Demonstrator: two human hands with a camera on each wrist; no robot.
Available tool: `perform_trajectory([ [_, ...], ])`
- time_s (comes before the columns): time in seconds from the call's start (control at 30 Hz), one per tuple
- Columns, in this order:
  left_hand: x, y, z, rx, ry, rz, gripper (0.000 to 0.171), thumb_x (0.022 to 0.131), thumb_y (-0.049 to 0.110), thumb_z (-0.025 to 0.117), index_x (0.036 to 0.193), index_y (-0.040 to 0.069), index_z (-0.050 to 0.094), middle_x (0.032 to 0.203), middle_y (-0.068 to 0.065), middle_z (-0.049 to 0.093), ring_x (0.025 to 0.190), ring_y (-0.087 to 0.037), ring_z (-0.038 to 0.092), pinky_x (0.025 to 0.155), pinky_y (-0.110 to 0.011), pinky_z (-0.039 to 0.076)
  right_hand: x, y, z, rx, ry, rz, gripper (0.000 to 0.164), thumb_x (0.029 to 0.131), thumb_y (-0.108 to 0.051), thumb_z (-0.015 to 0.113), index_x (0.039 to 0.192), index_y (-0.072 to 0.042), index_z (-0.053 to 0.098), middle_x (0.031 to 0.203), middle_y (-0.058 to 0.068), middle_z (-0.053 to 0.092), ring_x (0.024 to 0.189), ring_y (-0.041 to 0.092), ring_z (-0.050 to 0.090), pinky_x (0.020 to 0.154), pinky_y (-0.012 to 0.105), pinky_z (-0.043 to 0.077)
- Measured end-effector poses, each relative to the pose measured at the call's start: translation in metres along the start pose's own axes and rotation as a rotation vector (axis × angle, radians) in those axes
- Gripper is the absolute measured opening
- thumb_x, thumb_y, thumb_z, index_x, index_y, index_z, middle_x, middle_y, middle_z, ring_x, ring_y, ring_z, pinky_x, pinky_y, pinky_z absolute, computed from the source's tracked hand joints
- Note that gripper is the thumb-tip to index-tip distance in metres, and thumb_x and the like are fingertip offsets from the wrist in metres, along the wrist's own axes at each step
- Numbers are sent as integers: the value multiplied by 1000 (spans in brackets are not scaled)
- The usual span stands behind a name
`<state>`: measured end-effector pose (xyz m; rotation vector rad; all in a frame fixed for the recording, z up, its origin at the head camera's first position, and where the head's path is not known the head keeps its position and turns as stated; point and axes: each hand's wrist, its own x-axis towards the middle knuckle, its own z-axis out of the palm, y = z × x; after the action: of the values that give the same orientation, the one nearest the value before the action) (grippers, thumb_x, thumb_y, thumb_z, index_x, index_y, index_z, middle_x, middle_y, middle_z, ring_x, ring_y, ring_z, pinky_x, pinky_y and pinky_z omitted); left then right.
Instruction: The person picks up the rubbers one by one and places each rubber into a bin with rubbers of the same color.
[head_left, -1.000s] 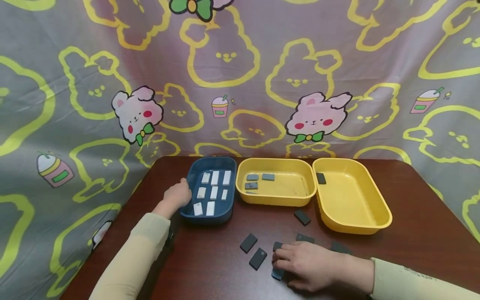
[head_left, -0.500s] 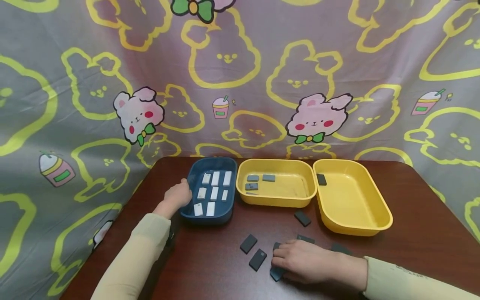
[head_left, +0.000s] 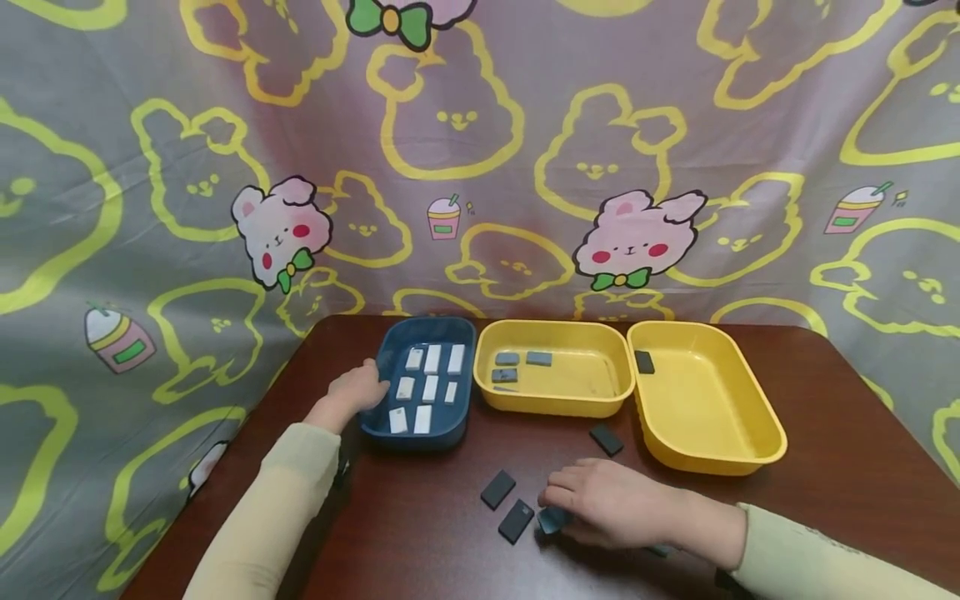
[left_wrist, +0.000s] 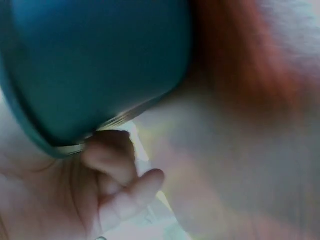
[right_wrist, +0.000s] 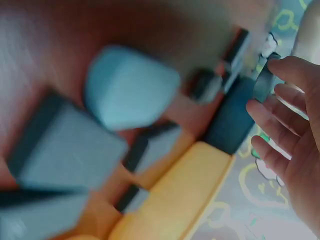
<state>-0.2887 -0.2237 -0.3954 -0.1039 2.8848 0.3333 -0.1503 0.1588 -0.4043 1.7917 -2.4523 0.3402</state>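
My left hand (head_left: 351,389) grips the left rim of a blue tray (head_left: 420,439). In the left wrist view its curled fingers (left_wrist: 112,155) lie against the rim. Several white rectangular blocks lie inside that tray. My right hand (head_left: 611,502) pinches a blue-grey block (head_left: 552,520) between thumb and fingertips, tilted, just above the table. The right wrist view shows this block (right_wrist: 264,80) edge-on, the other fingers spread. Near that hand lie dark blocks (head_left: 516,522), one (head_left: 498,489) slightly farther left. Close under the wrist camera are a rounded light-blue block (right_wrist: 132,87) and a grey block (right_wrist: 70,142).
A yellow tray (head_left: 555,404) with several blue-grey blocks stands beside the blue one. At its right, a second yellow tray (head_left: 705,417) holds one dark block (head_left: 644,362). Another dark block (head_left: 606,440) lies in front of them on the brown table (head_left: 405,517). A patterned curtain hangs behind.
My right hand has raised the blue-grey block off the table and tilted it, shifting slightly away from me. The left hand stays at the blue tray's rim.
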Motion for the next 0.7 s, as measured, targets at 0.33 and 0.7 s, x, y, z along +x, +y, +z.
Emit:
perform_trajectory([
  [0.33,-4,11,-22,80,146,49,63,100,36,52,136,-13,38,128,-32,50,109,-41,54,88,-52,48,9,19,-35,-91,3,91,34,82,-23,79,111,-15,62,93,-9,53,81,5,51,75,23,49],
  [0.7,-9,48,-18,23,290,287,47,99,35,55,130,1,48,128,-20,48,113,-33,47,83,-51,49,20,50,-55,-120,99,198,40,78,-22,83,111,-13,63,98,-4,58,85,14,55,83,31,51],
])
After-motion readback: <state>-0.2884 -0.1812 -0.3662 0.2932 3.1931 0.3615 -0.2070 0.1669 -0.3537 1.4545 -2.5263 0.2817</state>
